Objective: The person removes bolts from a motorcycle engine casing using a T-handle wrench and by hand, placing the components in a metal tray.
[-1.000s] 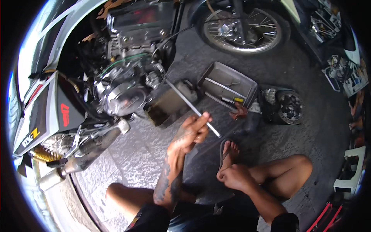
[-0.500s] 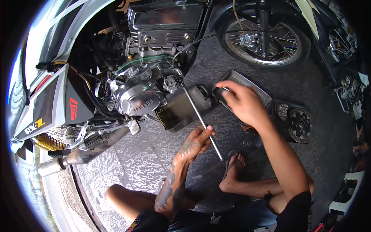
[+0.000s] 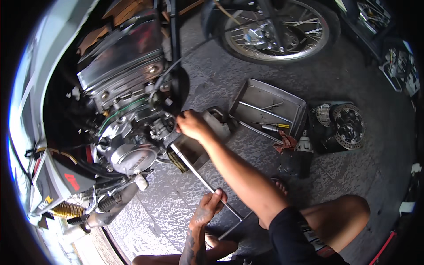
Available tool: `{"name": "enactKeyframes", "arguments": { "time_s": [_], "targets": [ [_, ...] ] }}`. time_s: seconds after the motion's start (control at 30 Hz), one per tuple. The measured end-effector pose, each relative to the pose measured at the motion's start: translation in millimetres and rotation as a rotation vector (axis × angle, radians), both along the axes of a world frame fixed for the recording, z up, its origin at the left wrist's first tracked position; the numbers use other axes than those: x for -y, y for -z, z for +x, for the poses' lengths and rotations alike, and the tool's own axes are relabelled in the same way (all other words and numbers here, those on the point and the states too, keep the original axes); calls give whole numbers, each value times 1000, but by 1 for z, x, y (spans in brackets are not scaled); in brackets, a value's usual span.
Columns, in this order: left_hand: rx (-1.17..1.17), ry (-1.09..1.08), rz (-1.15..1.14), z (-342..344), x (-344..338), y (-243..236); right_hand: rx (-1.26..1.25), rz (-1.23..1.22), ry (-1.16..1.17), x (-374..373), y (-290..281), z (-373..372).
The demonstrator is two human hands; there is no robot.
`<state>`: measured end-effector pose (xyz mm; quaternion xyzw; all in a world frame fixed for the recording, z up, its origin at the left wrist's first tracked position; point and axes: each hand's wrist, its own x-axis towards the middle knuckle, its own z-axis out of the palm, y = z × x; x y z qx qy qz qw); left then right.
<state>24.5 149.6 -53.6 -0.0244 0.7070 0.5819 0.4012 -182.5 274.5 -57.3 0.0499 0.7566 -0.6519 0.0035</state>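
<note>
My left hand (image 3: 207,206) is closed around the shaft of a long steel T-handle wrench (image 3: 196,176). Its crossbar lies toward me, and its far end reaches the lower front of the motorcycle engine (image 3: 132,160). My right hand (image 3: 192,126) is at the engine's front-right side, just above that end, fingers curled; what they grip is hidden. A grimy rectangular container (image 3: 212,132) sits below, partly behind my right arm. To the right, a metal tray (image 3: 247,110) holds steel bars and a yellow-handled tool, with a red rag (image 3: 285,141) and a bottle (image 3: 302,148) beside it.
A spoked front wheel (image 3: 278,55) stands at the top. A brake disc (image 3: 348,128) with other parts sits right of the tray. More tools (image 3: 397,70) are at the far right. An exhaust pipe (image 3: 106,212) runs along the lower left. My legs (image 3: 340,221) are bent on the tiled floor.
My right hand has gone from my foot, through the air above the tray, to the engine. My left hand is lower, still on the wrench, whose crossbar now shows. The view has shifted.
</note>
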Motion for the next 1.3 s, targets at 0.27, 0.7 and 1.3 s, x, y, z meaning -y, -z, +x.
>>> {"name": "enactKeyframes", "arguments": {
  "time_s": [0.27, 0.7, 1.3],
  "targets": [
    [34, -76, 58, -4, -3, 10, -9, -322, -107, -14, -5, 36],
    [53, -7, 108, -10, -34, -8, 699, 1095, 484, -416, 128, 183],
    [-39, -106, 182, -20, -69, -110, -372, 700, -464, -110, -150, 300]
  ]
}}
